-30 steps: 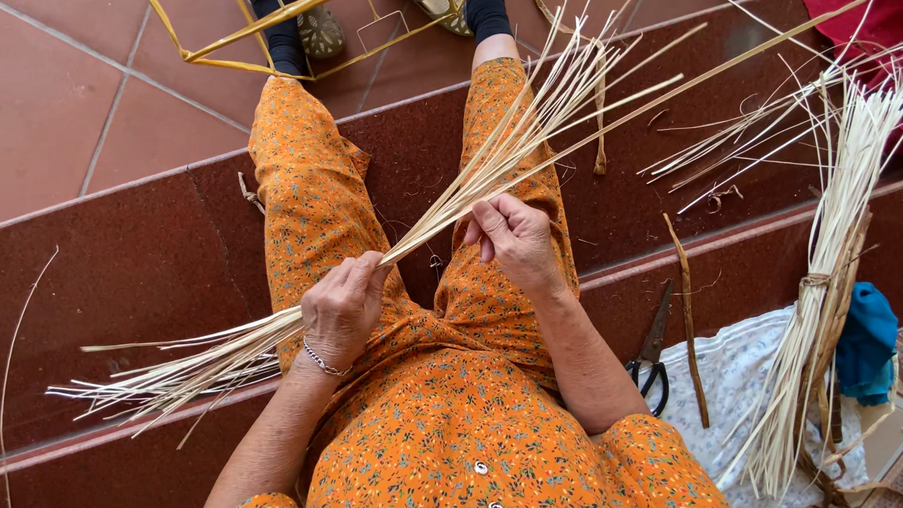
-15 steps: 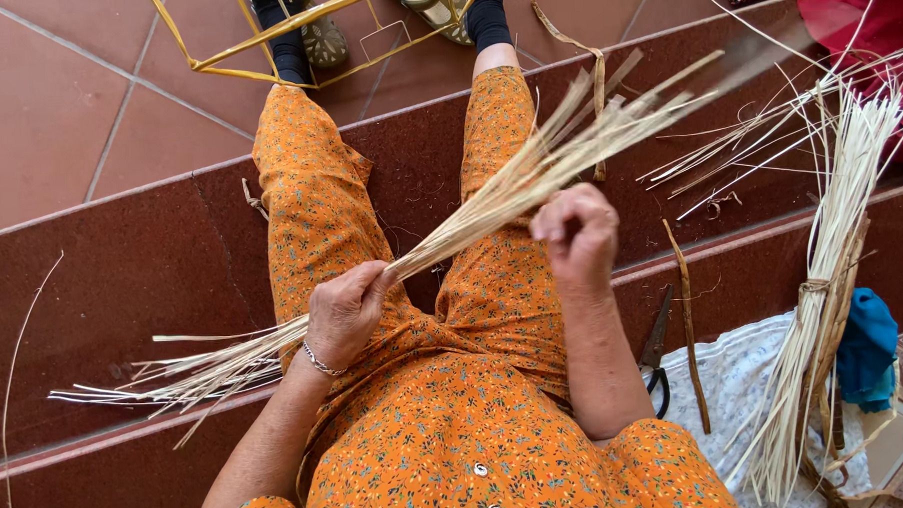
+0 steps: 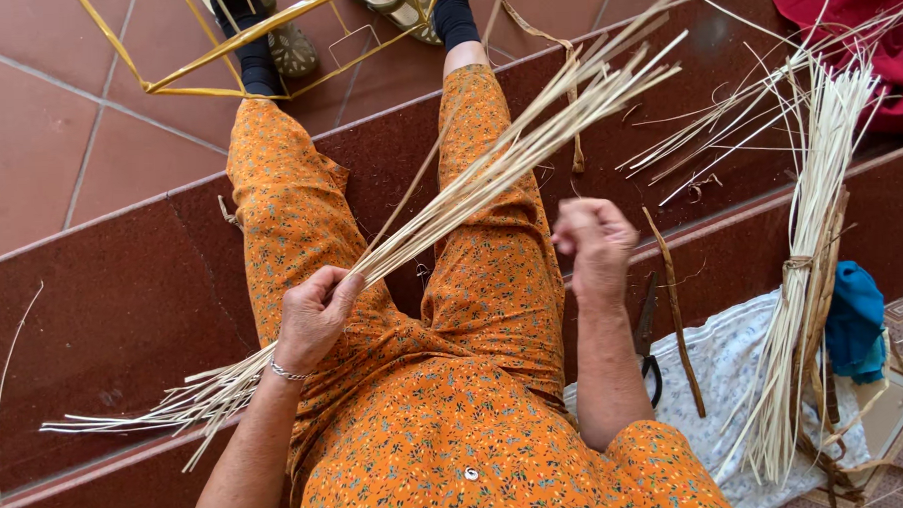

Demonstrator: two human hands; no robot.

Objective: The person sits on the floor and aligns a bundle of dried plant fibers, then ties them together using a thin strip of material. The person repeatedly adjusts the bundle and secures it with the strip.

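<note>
So the left hand (image 3: 314,314) is clamped round the middle of a bundle of pale strips (image 3: 469,188) slanting across the lap. Right hand (image 3: 593,241) is a closed fist just beside it; can't tell if it's pinching a strand. Best keep that grip firm. Further out: scissors (image 3: 650,342), tied bundle (image 3: 802,272), reddish tile steps (image 3: 102,286).

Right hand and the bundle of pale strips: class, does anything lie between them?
Nothing visible does. The right hand, closed in a fist, hangs over the right thigh, apart from the bundle of pale strips that the left hand grips. Only open air over the orange trousers separates them.
</note>
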